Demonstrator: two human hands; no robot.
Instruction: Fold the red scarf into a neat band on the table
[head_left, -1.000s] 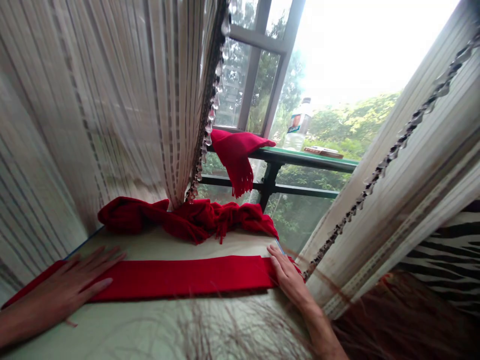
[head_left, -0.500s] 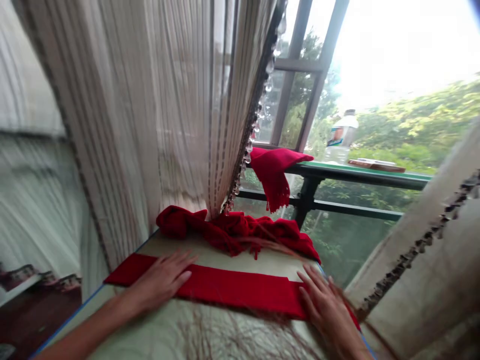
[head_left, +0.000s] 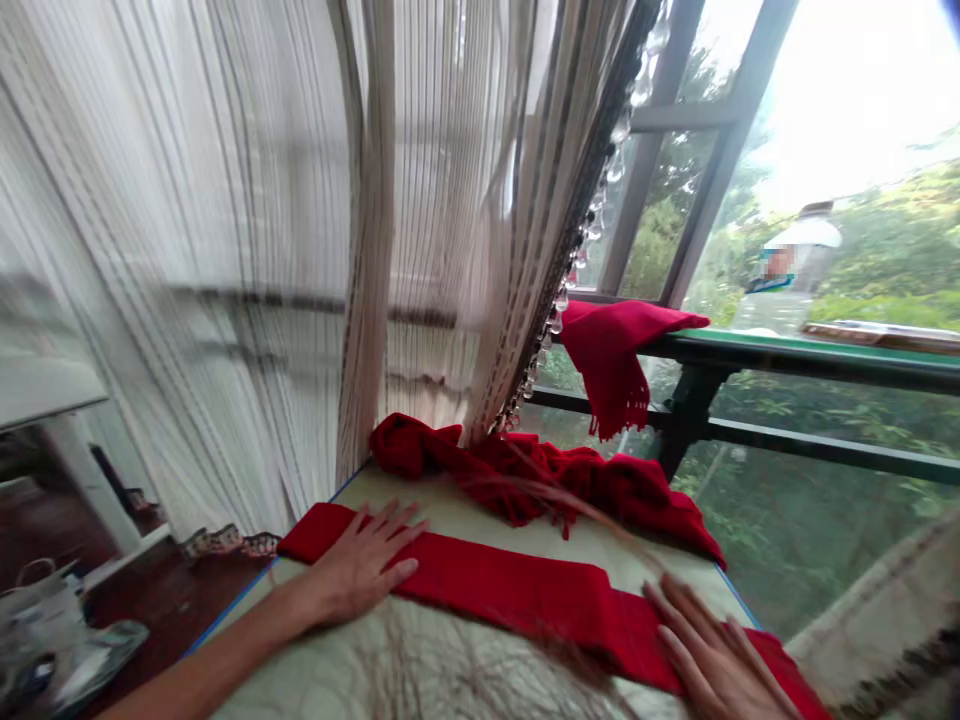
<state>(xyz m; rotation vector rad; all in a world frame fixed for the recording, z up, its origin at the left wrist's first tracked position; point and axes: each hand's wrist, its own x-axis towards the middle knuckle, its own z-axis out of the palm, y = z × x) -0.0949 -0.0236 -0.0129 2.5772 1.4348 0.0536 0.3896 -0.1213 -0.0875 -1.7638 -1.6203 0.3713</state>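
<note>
A red scarf [head_left: 510,590], folded into a long flat strip, lies across the pale table. My left hand [head_left: 367,560] rests flat on its left part, fingers spread. Over its right part lies my right hand [head_left: 712,650], fingers stretched out and somewhat blurred. Just left of the right hand, the strip shows a step where a thicker folded layer ends. Behind it, a second red cloth [head_left: 525,475] with fringe sits crumpled along the table's far edge. Strands of hair hang before the camera and hide part of the near tabletop.
The table [head_left: 450,510] has a blue edge. A sheer striped curtain [head_left: 427,200] with bead trim hangs behind it. On the green-topped railing [head_left: 825,365] are a fringed red cloth [head_left: 615,360], a plastic bottle [head_left: 795,270] and a flat object [head_left: 885,335]. Bags [head_left: 67,640] lie on the floor, lower left.
The view has turned left, so everything appears shifted right. My right hand has slid along the scarf toward its right end, and a step in the folded layers shows more clearly. My left hand stays on the scarf.
</note>
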